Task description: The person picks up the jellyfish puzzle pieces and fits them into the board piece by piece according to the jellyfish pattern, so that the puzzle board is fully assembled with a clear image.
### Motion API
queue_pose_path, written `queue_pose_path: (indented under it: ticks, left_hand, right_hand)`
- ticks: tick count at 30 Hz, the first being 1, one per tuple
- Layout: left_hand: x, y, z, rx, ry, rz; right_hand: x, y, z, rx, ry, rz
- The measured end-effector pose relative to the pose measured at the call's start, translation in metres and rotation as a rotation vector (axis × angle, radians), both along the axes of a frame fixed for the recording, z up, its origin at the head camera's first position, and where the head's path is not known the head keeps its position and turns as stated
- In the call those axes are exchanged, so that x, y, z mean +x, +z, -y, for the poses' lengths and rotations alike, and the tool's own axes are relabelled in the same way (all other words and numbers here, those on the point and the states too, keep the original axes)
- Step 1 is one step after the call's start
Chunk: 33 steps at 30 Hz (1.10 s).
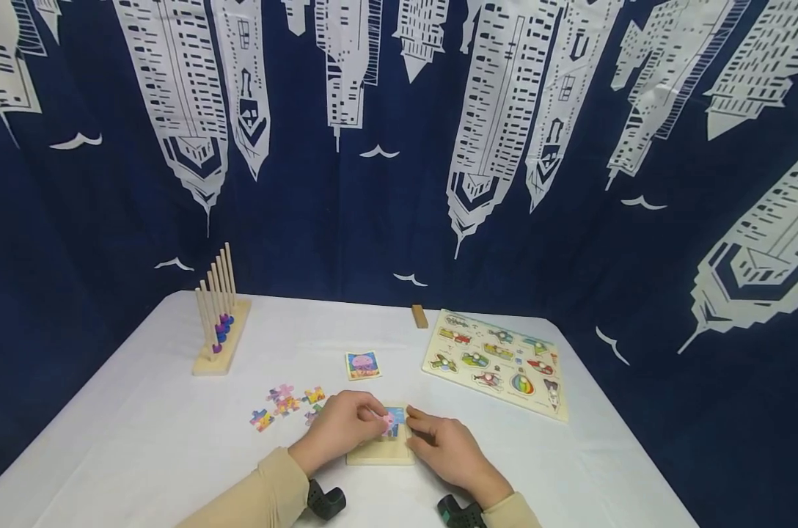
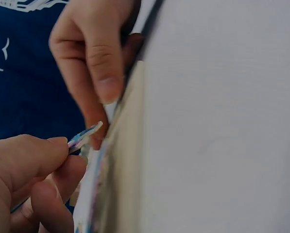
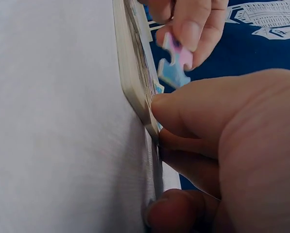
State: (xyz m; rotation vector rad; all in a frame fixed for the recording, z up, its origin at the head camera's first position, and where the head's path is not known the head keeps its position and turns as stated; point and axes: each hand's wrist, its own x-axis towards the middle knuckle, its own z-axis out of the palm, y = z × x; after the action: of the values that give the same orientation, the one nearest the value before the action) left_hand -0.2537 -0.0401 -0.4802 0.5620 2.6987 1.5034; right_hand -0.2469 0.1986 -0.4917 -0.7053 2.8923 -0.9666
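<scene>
My left hand (image 1: 346,422) pinches a jigsaw piece (image 3: 176,63) between thumb and fingers, above the wooden puzzle board (image 1: 379,460). In the right wrist view the piece shows pink and light blue, tilted off the board. At the board's right edge rests my right hand (image 1: 448,449), its thumb and index finger touching the rim, apart from each other. Part of a blue and pink picture (image 1: 394,422) lies in the board, partly covered by the left hand. Loose jigsaw pieces (image 1: 283,400) are scattered to the left, some behind the left wrist.
Behind the board lies a small picture card (image 1: 362,365). A peg board with vehicle pictures (image 1: 498,359) stands at the right rear, near a small brown block (image 1: 419,317). A wooden rack (image 1: 224,352) with upright rods and purple and blue beads stands at the left rear.
</scene>
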Motion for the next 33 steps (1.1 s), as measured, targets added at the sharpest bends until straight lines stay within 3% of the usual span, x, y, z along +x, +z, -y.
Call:
queue_pose_path:
  ticks: [3,10,19,25,33]
  left_hand:
    - [-0.002,-0.008,-0.008,-0.057,-0.009,-0.050]
    - [0.000,-0.026,-0.013,-0.194,0.049,-0.167]
    - [0.007,-0.024,-0.017,-0.287,0.057,-0.311]
    - [0.008,-0.025,-0.017,-0.365,0.010,-0.457]
    - [0.006,-0.024,-0.019,-0.407,0.018,-0.485]
  right_hand:
    - [0.000,0.000,-0.003,-0.005,0.002,-0.006]
    - [0.003,-0.002,-0.002,-0.020,0.004,0.003]
    - [0.002,0.000,-0.002,-0.013,0.009,-0.013]
    - [0.002,0.001,-0.002,-0.002,0.013,-0.025]
    - [0.003,0.003,-0.001,0.005,0.007,-0.030]
